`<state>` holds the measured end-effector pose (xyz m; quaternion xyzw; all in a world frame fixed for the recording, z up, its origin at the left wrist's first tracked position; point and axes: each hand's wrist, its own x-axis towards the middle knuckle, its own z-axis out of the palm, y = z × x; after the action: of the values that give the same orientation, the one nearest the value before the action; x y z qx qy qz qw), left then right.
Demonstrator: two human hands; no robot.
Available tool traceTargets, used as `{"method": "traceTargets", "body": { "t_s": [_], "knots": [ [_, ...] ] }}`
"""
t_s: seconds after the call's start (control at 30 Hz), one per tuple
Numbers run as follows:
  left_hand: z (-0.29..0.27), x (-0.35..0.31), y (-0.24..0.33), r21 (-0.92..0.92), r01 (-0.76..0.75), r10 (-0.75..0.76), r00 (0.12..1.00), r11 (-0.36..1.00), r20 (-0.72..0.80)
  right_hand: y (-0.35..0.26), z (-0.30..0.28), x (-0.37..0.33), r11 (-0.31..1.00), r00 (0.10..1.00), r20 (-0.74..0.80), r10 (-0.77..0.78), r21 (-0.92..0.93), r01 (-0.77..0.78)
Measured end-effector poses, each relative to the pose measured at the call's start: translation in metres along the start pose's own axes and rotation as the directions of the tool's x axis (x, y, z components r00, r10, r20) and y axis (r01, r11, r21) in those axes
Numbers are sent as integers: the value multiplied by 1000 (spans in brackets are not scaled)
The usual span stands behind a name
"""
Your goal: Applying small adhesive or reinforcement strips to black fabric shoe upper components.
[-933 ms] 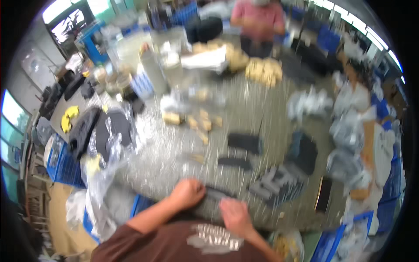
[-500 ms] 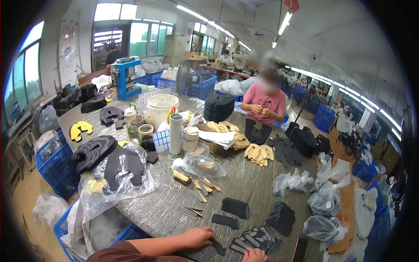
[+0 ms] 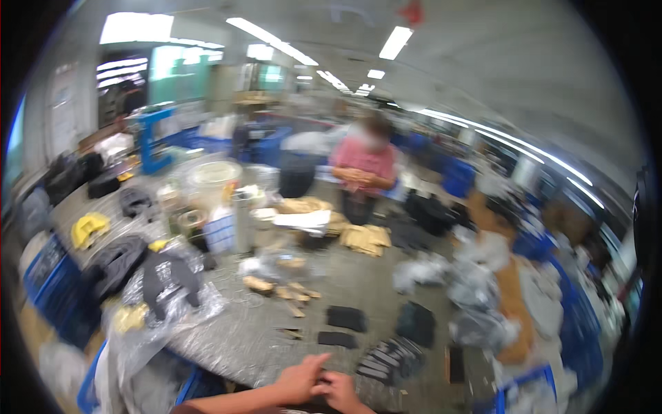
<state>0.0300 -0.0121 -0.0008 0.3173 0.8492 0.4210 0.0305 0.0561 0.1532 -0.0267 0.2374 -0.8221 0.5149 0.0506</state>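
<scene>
My left hand (image 3: 301, 381) and my right hand (image 3: 340, 391) meet fingertip to fingertip at the table's near edge. Both look closed, though motion smears them; whatever they pinch is too small or blurred to make out. Just beyond lie two flat dark pieces (image 3: 345, 318), one behind the other. To the right of these, a fanned row of dark pieces with pale strips (image 3: 390, 361) rests on the table, with a stack of dark pieces (image 3: 416, 324) behind it. Thin wooden-looking sticks (image 3: 296, 293) lie scattered farther left.
A person in a pink top (image 3: 364, 162) works across the table. Clear plastic bags (image 3: 483, 328) line the right side. At left are dark cut pieces on plastic film (image 3: 169, 279) and a blue crate (image 3: 62, 283). A white bucket (image 3: 215, 181) and a grey bottle (image 3: 242, 221) stand mid-table.
My view has swung right and blurred. My left hand has left the table with the dark piece it was on, and my right hand has come off the fanned row to meet it.
</scene>
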Motion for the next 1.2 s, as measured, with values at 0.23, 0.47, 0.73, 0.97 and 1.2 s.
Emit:
{"method": "traceTargets", "body": {
  "t_s": [0.23, 0.47, 0.73, 0.97, 1.2],
  "knots": [
    [0, -10, -6, -160, -172, 166, 985, 972, -54, -46, -1, 6, 888, 914, 55, 402, 218, -404],
    [9, -8, -10, -272, -345, 362, 932, 898, 14, -45, 8, -20, 723, 845, 48, 532, 494, -483],
    [1, -11, -38, -419, -303, 259, 953, 856, -160, -48, 23, 9, 685, 869, 61, 491, 589, -429],
    [-54, -19, -33, -491, -153, 96, 986, 858, -139, -32, 49, 29, 502, 888, 86, 451, 798, -333],
    [-56, -34, -75, -423, -180, 72, 963, 888, -260, -46, 47, 66, 137, 692, 21, 722, 976, -172]
  ]
}}
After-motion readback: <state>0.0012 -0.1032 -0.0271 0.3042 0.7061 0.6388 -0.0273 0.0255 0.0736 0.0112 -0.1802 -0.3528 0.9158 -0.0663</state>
